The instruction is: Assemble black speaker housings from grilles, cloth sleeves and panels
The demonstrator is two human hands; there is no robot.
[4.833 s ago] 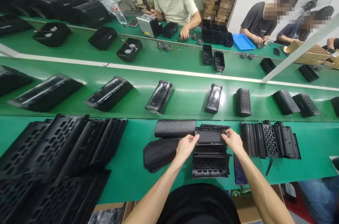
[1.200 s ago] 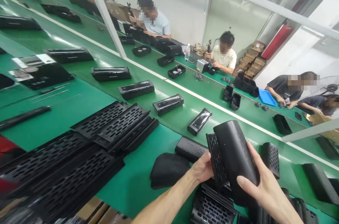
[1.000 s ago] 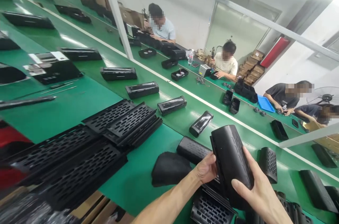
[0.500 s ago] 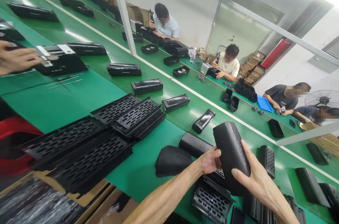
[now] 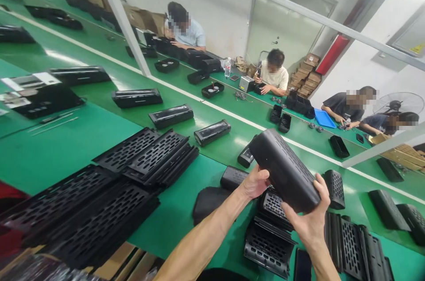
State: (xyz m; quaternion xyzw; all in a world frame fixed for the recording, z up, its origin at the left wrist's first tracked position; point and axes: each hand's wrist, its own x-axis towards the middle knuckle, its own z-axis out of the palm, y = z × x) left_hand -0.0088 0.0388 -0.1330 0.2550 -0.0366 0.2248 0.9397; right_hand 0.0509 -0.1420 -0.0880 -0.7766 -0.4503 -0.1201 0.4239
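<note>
Parts of the black casing (image 5: 282, 170), right of the frame's centre, are out of sight: its underside faces away, and the right hand (image 5: 314, 212) covers some of its lower right end. Behind its upper left corner, a glossy unit (image 5: 245, 158) is partly blocked; a dark rounded bundle (image 5: 207, 203) disappears behind the left forearm (image 5: 209, 234), and a dark slab (image 5: 303, 264) is cut by the bottom edge. The casing slants between the hands, its lower right end clasped by spread right thumb and fingers. The left hand (image 5: 256, 182) has its thumb at the casing's left edge; I cannot tell how its mostly hidden fingers are set.
</note>
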